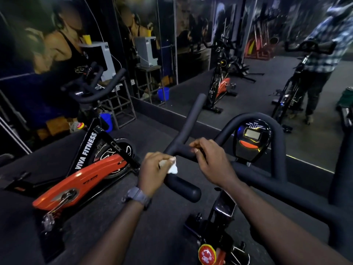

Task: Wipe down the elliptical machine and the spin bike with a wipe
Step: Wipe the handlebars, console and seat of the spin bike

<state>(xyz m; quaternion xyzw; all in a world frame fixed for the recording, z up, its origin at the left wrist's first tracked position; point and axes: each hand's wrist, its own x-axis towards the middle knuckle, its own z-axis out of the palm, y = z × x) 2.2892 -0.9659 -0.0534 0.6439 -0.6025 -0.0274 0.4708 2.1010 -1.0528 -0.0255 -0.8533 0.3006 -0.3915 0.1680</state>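
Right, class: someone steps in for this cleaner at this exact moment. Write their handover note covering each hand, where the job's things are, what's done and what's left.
Left hand grips the white wipe against the near spin bike's handlebar.
Right hand holds the same bar just beyond it.
Console sits ahead; red knob below.
Done: cannot tell from this view.
Left: rest of the handlebar, console, frame. No elliptical is clearly in view.

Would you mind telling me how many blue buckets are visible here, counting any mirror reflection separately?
2: one blue bucket on the floor beside the metal stand, and its reflection in the mirror. Others may be hidden.
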